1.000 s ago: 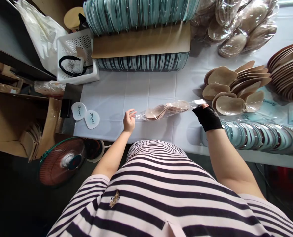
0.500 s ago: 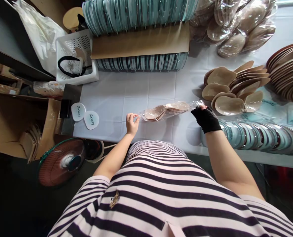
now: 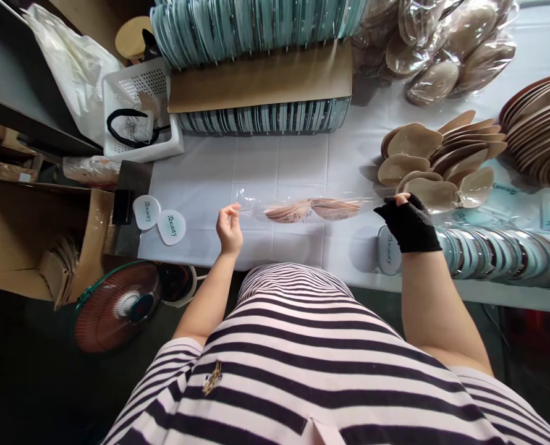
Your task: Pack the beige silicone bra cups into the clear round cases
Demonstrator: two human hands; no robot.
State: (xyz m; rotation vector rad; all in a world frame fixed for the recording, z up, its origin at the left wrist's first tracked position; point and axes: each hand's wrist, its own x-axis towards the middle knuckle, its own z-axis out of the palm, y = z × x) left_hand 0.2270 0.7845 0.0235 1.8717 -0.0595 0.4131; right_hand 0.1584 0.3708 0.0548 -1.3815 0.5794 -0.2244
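A clear plastic bag [image 3: 255, 207] is stretched level between my two hands, above the white tabletop. Inside it lies a small stack of beige bra cups [image 3: 290, 212], joined in pairs and seen nearly edge-on. My left hand [image 3: 229, 230], bare, pinches the bag's left end between thumb and fingers. At the opposite end, my right hand [image 3: 410, 224] in a black fingerless glove grips the plastic, fingers closed. Loose beige bra cups [image 3: 416, 141] are piled just beyond my right hand.
Clear-wrapped teal packs [image 3: 483, 254] line the front right edge. More teal packs [image 3: 261, 31] stand behind a cardboard strip [image 3: 261, 80]. A white basket [image 3: 175, 139], two printed white cards [image 3: 171, 227] and a fan [image 3: 112, 307] are leftward. Bagged cups [image 3: 437, 83] lie back right.
My hands have moved apart, left hand leftward and right hand rightward, pulling the bag longer and tauter. The stack of cups inside has turned more edge-on.
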